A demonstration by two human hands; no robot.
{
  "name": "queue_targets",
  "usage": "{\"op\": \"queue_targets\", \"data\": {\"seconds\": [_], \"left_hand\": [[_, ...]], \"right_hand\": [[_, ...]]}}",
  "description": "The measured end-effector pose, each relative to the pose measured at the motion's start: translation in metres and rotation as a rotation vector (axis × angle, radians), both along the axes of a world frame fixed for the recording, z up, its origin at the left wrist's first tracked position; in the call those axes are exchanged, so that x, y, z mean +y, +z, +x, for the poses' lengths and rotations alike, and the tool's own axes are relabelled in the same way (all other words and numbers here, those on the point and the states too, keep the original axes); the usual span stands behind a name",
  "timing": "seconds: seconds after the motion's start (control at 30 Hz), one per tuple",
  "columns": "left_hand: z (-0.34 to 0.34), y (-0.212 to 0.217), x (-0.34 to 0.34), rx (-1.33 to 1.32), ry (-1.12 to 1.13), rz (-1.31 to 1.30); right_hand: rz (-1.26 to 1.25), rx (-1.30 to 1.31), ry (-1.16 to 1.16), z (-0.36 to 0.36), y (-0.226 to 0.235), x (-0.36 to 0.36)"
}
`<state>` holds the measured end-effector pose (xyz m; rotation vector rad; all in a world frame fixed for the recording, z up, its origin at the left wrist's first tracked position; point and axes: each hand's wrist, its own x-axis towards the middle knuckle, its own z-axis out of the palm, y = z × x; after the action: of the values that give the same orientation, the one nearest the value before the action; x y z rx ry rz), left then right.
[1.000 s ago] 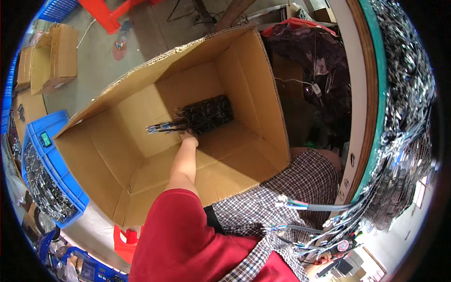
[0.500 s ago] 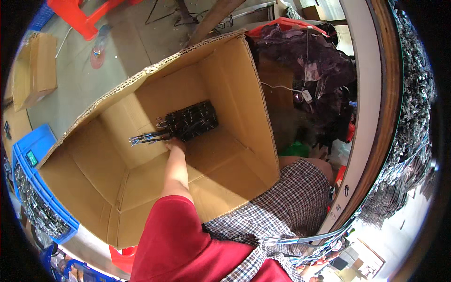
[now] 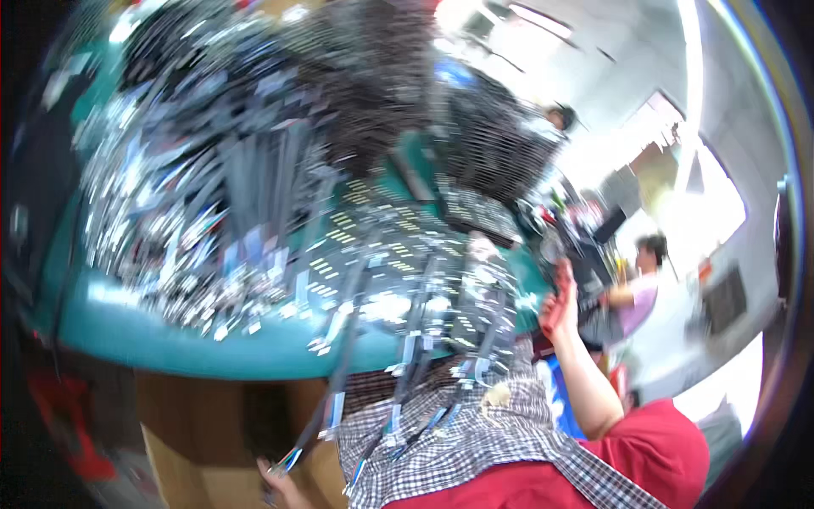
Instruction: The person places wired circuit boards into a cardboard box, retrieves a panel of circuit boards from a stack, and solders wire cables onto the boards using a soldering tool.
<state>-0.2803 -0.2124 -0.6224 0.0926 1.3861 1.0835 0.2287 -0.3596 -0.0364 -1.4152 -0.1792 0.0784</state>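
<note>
Cables [image 3: 254,195] heaped across a teal table [image 3: 170,339].

Blurred green table [image 3: 212,343] heaped with cables [image 3: 254,195], right hand [image 3: 558,307] raised at its edge, left hand [image 3: 278,482] low by cardboard box [image 3: 182,441]

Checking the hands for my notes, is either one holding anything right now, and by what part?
Left hand holds a cable bundle at its lower end. Right hand is raised at the table edge; blur hides any grip.
</note>
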Motion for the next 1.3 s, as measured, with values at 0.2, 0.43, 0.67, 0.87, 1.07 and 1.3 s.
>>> {"op": "queue_targets", "data": {"seconds": [0.2,0.43,0.67,0.87,1.07,1.3], "left_hand": [[-0.065,0.144,0.033,0.462,-0.510,0.285],[-0.017,0.426,0.070,0.744,-0.240,0.672],[0.165,0.632,0.068,0.960,-0.609,1.115],[0.345,0.645,0.112,0.591,-1.076,1.393],[0.421,0.643,0.092,1.371,-1.130,1.680],[0.403,0.617,0.019,1.422,-1.576,1.254]], "right_hand": [[0.421,0.486,0.051,0.006,-0.007,-0.059],[0.581,0.630,0.102,0.023,-0.013,-0.097],[0.800,0.635,0.389,0.048,-0.025,-0.111],[0.699,0.544,0.406,0.047,-0.029,-0.101],[0.596,0.485,0.403,0.046,-0.037,-0.102],[0.779,0.594,0.422,0.040,-0.020,-0.073]]}}
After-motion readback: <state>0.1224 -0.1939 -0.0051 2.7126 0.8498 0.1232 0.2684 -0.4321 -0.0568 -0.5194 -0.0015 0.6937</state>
